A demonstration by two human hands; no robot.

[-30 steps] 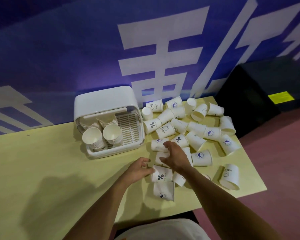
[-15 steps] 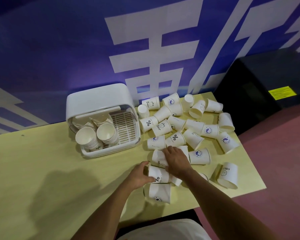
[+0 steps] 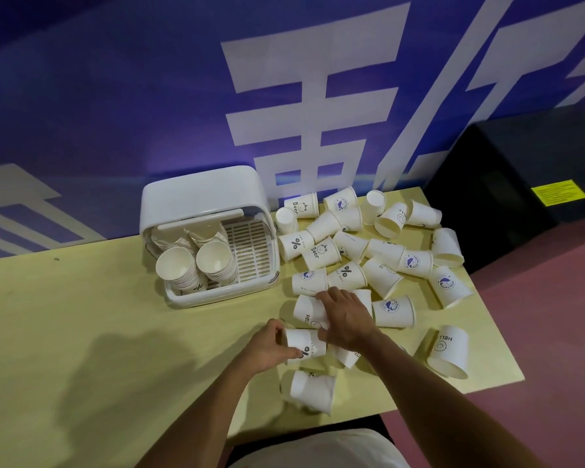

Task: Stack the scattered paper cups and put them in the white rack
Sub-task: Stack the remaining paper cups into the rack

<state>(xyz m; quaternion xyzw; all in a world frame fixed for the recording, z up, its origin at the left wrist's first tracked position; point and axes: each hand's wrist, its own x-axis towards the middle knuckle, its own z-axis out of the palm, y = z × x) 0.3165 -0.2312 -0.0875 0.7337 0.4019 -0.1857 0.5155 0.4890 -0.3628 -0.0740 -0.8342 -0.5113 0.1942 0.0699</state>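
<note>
Several white paper cups [image 3: 389, 258] lie scattered on the right half of a yellow table [image 3: 81, 332]. My left hand [image 3: 267, 346] grips a cup marked "%" [image 3: 306, 342] lying on its side. My right hand [image 3: 347, 315] reaches over it, fingers curled on a "HELLO" cup [image 3: 306, 310] just behind. Another cup [image 3: 313, 390] lies near the front edge. The white rack [image 3: 203, 197] stands to the left of the cups, lid open, with two stacks of cups [image 3: 196, 265] inside.
A purple wall with large white characters runs behind the table. A black box [image 3: 520, 163] stands at the right on the reddish floor [image 3: 554, 332]. The left part of the table is bare yellow surface.
My left hand has closed round the "%" cup near the front. My right hand has drawn back from the pile onto the "HELLO" cup. The view has shifted a little.
</note>
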